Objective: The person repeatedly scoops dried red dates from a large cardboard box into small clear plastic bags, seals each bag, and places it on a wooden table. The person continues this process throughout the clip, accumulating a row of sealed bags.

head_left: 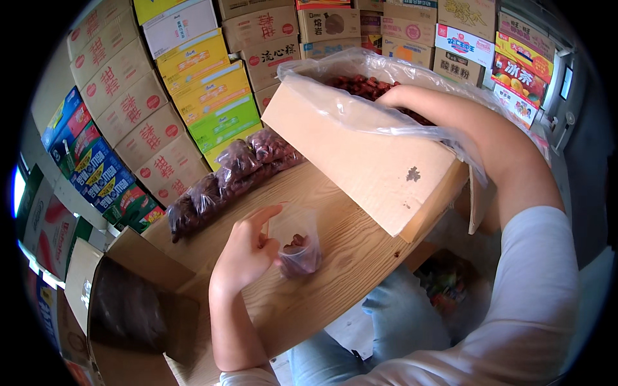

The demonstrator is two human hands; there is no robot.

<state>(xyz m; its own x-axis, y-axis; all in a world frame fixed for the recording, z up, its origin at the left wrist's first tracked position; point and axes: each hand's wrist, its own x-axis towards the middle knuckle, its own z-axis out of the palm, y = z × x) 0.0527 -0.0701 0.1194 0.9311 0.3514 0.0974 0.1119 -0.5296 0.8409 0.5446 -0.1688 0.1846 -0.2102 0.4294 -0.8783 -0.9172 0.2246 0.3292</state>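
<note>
My left hand is closed on the edge of a small clear plastic bag, holding its mouth up above the wooden table. A few dried red dates lie in that bag. My right arm reaches over the side of a large cardboard box lined with clear plastic film. Inside it is a heap of red dates, and my right hand is down among them with its fingers hidden.
Filled bags of dates are lined up along the table's far left edge. An open carton with dark plastic inside stands at the near left. Stacked cartons rise behind the table. Under the right side sits a container of colourful wrappers.
</note>
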